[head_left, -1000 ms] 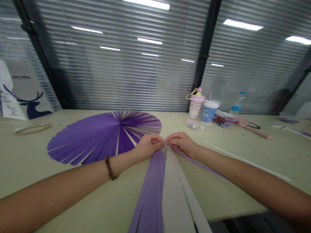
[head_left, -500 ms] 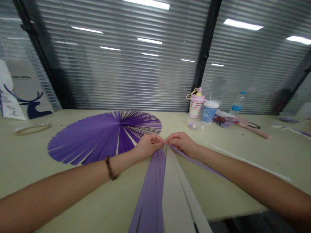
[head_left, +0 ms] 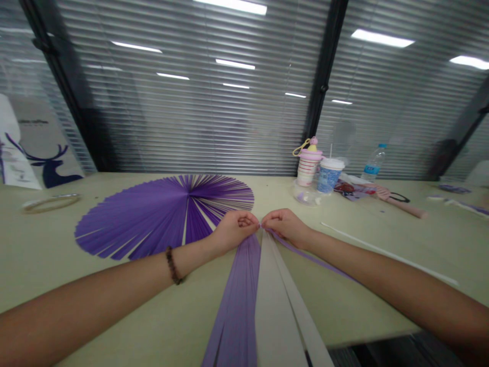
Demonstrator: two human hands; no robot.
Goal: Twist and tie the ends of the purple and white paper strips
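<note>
Both hands meet at the gathered top of a bundle of long flat strips, fingertips nearly touching. My left hand is closed in a pinch at the top of the light purple strips, which fan down toward me. My right hand also pinches at the gathered end, and a single light purple strip trails from it under my right forearm. Between the hands, white strips hang down from the same point. Behind my left hand lies a round fan of dark purple strips, flat on the table.
A striped cup, a blue-and-white cup and a water bottle stand at the back right. A thin white strip lies right of my right hand. At far left are a ring-shaped item and a deer-print bag.
The fingertips of both hands have shifted very slightly at the gathered end. The single purple strip by my right hand has twisted and looks narrower. Everything else stays in place.
</note>
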